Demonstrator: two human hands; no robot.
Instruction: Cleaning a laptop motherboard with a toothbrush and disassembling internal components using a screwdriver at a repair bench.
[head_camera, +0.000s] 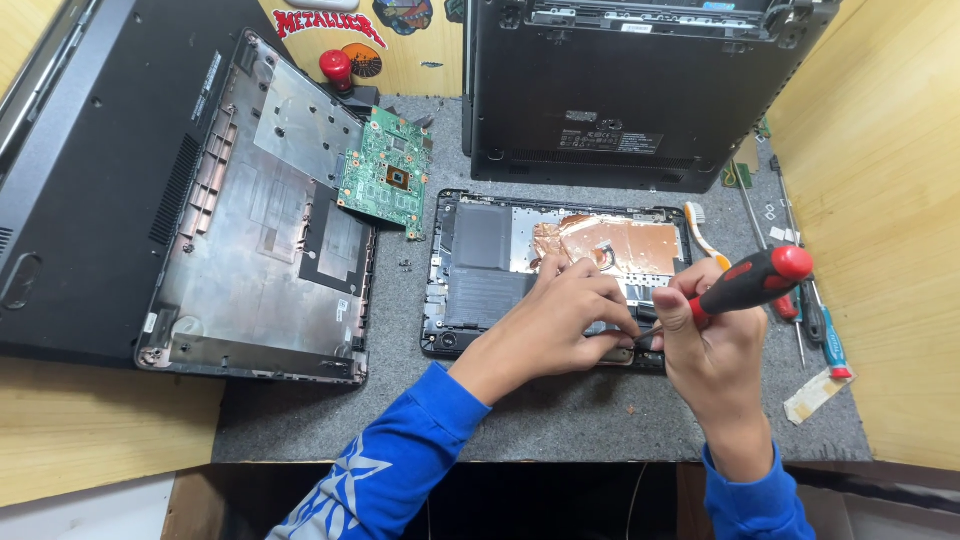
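Near the front edge of the grey felt-covered tabletop, slightly right of its middle, an opened black laptop base with copper-coloured foil inside is laid flat. The left hand is rested on the front right part of this base, its fingers curled downward and pressed onto a small part that is hidden beneath them; whether anything is pinched there cannot be told. The right hand is closed in a full grip around a screwdriver with a red and black handle, and the handle is tilted up toward the right while the tip is lowered to the front edge of the base, just beside the left fingertips. Both arms are covered by blue sleeves.

Toward the left edge of the tabletop, a large grey metal-lined laptop bottom cover is laid with its inside facing up, partly over a closed black laptop. A green circuit board is leaned on the cover's right rim. At the back edge, another black laptop with its underside up is placed. Along the right edge, several slim screwdrivers with coloured handles and an orange and white toothbrush are set beside the base. A small bottle with a red cap is stood at the back.
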